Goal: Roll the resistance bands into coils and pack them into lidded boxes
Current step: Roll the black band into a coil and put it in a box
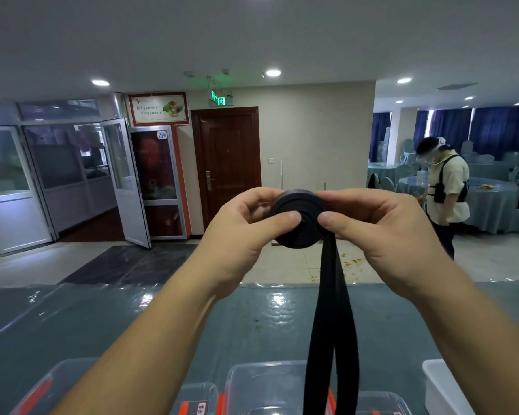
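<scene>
Resistance band (297,220): black flat rubber, half coiled, held up at frame centre above the table (252,319). Left hand (246,232) pinches the coil from 9 o'clock, right hand (381,229) from 3, thumbs on its face. Two loose tails (331,339) hang to 6, down past the clear boxes (264,387). Likely light, soft, springy (it would unwind if the pinch slackens). Best hold: flat faces, one finger on the outer wrap.
</scene>
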`<state>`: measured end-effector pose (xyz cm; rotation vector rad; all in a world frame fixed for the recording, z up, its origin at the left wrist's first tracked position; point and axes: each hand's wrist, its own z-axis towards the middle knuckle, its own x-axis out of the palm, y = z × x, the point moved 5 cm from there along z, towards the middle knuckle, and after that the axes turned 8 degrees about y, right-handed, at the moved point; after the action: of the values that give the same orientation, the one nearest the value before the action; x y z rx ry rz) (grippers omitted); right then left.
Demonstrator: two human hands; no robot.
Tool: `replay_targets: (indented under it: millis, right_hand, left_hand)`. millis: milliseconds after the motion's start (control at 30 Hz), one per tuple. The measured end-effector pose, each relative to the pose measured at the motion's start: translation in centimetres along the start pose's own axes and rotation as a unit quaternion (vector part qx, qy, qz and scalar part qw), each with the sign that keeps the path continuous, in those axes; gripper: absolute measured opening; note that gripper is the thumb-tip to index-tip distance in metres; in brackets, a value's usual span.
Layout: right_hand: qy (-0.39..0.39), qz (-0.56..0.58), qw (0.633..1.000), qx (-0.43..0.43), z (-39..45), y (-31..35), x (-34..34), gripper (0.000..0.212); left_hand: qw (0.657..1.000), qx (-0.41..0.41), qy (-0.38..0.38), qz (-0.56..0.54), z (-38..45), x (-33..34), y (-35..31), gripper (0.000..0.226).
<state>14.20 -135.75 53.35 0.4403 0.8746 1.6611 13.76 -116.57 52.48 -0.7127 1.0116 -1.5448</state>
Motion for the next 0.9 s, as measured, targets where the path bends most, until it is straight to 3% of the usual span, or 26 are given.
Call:
replay_targets:
  millis: [100,300,467,633,800,900]
  right_hand:
    - [-0.010,-0.015,1.000,-0.007,0.0,0.1,0.0,0.028]
    - [-0.060,0.030,0.997,-0.027,0.1,0.1,0.0,0.030]
    - [-0.029,-0.025,0.999,-0.023,0.0,0.3,-0.2,0.031]
    - [-0.058,0.083,0.994,-0.035,-0.2,0.0,0.3,0.033]
    - [-0.003,0.016,1.000,-0.013,0.0,0.3,0.2,0.032]
    - [-0.028,0.024,0.999,-0.031,0.0,0.2,0.3,0.031]
  left_hand:
    - [0.997,0.000,0.031,0.071,0.4,-0.4,-0.8,0.029]
    - [0.996,-0.001,-0.007,-0.084,0.2,0.6,0.2,0.028]
    - [0.997,0.019,0.035,0.072,0.6,-0.3,-0.7,0.030]
    - [0.995,0.024,0.017,-0.092,0.3,0.4,0.3,0.042]
    - [0.999,0.008,0.037,0.037,0.3,-0.4,0.0,0.034]
    - [0.999,0.014,0.039,-0.005,0.3,-0.5,-0.2,0.036]
